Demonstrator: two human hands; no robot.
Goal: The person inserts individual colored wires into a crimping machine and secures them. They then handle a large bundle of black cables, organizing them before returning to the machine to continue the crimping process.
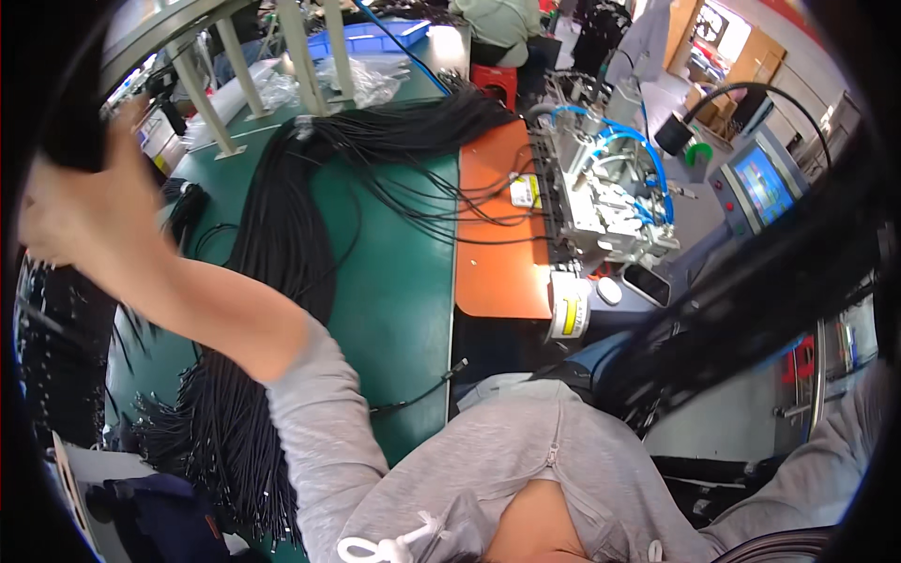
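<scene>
My left hand (94, 211) is raised at the far left, smeared by motion, over the table's left side. Its fingers look curled in beside a dark mass; what they hold cannot be made out. Of my right arm only the grey sleeve (798, 483) shows at the lower right; the hand is not in view. A thick bundle of black cables (751, 281), blurred, slants from beside my lap to the right rim. Another long bundle of black cables (282, 216) lies on the green table (394, 310), its many tipped ends (235, 469) fanned out below my left forearm.
An orange board (502, 253) adjoins a metal machine with blue hoses (610, 188). A control screen (762, 186), a phone (648, 284) and a white round object (609, 291) are at the right. Pale posts (296, 56) and a blue tray (366, 39) stand behind. A person (497, 28) sits at the back.
</scene>
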